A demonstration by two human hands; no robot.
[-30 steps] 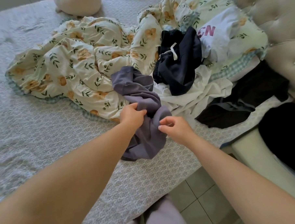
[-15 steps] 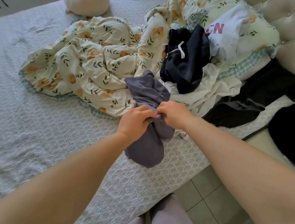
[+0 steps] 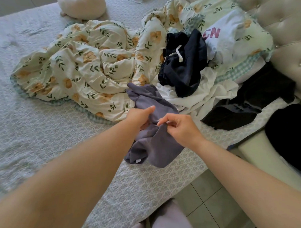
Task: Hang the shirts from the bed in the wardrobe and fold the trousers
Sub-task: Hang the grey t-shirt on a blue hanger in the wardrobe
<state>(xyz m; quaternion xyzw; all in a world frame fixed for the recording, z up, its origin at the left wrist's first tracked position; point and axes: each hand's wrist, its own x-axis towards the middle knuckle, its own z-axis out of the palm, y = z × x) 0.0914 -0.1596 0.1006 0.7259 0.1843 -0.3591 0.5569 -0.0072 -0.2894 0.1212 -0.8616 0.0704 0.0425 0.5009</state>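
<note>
A crumpled grey-purple garment [image 3: 153, 145] lies near the bed's front edge, a white label showing at its lower end. My left hand [image 3: 139, 118] grips a fold of it, thumb up. My right hand [image 3: 182, 129] pinches its edge between thumb and fingers. Behind it are dark navy trousers with a white drawstring [image 3: 182, 67], a white garment [image 3: 205, 97], a white shirt with red letters [image 3: 224, 36] and black clothing [image 3: 246, 107].
A floral quilt [image 3: 86, 71] is bunched across the bed [image 3: 41, 143]. A round cream cushion [image 3: 82, 4] sits at the back. The tufted headboard [image 3: 291, 33] is at right, with more black fabric [image 3: 290, 137] beside the bed and tiled floor [image 3: 211, 202] below.
My hands, pressed together on the grey garment half a second ago, have moved apart; the right now pinches its edge and the cloth is spread a little wider.
</note>
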